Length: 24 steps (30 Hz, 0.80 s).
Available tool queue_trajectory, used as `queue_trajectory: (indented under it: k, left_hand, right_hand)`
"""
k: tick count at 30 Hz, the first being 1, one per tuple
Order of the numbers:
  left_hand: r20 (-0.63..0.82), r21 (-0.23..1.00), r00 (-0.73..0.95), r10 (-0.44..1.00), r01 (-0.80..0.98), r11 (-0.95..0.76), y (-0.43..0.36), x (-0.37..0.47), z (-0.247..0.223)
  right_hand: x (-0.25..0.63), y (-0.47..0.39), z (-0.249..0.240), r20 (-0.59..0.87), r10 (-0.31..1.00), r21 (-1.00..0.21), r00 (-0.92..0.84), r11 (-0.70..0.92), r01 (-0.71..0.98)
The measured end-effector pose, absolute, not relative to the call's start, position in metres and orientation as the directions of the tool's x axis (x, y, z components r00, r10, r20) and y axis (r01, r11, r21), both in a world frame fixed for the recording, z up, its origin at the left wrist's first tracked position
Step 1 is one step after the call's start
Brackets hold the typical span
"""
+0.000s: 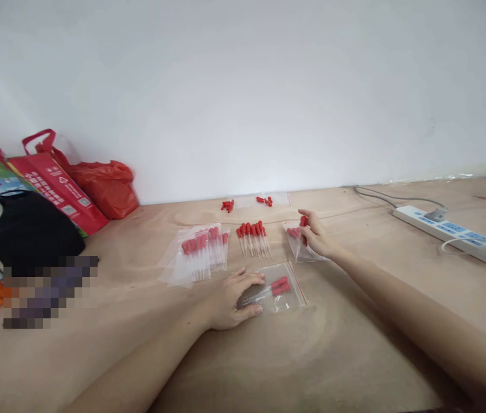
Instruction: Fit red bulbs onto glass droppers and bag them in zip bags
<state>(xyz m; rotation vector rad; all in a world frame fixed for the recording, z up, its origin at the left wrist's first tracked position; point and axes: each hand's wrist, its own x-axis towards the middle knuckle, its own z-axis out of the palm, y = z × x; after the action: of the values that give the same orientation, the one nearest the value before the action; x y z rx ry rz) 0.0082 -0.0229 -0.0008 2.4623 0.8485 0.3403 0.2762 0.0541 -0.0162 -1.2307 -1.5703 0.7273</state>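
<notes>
A clear zip bag point(296, 292) with red-bulbed droppers point(281, 285) inside lies flat in front of me. My left hand point(236, 298) rests on its left end, fingers and thumb apart around the dropper tips. My right hand point(315, 235) is closed on a dropper, whose red bulb point(303, 221) shows between thumb and fingers; its tube is hidden. Beneath that hand lies another zip bag point(307, 255) with red bulbs partly visible in it. Between the hands and the wall, a row of loose droppers point(253, 235) lies side by side.
Filled zip bags point(197, 252) overlap at left. Loose red bulbs point(228, 206) and a clear bag point(283, 199) lie near the wall. Red shopping bags point(62, 189) and a black drawstring bag point(31, 235) stand far left. A power strip point(453, 232) with cables is at right.
</notes>
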Motion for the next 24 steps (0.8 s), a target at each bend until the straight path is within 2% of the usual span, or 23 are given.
queue_trajectory:
  k: [6,12,18,24]
  left_hand:
    - [0.041,0.534,0.771,0.636,0.521,-0.666,-0.023,0.011,0.003]
    - [0.043,0.531,0.767,0.641,0.526,-0.665,-0.024,0.01,0.003]
    - [0.021,0.499,0.745,0.667,0.57,-0.653,-0.025,0.01,0.003]
    - [0.0,0.485,0.74,0.673,0.588,-0.647,-0.026,0.011,0.005]
  right_hand:
    - [0.289,0.01,-0.036,0.231,0.942,-0.973,0.242,0.224,0.056]
    - [0.266,-0.001,-0.036,0.148,0.952,-0.986,0.268,0.164,-0.037]
    - [0.262,-0.016,-0.027,0.035,0.999,-0.999,-0.036,0.036,0.038]
    - [0.268,-0.017,-0.034,0.088,0.955,-0.962,-0.284,0.156,0.226]
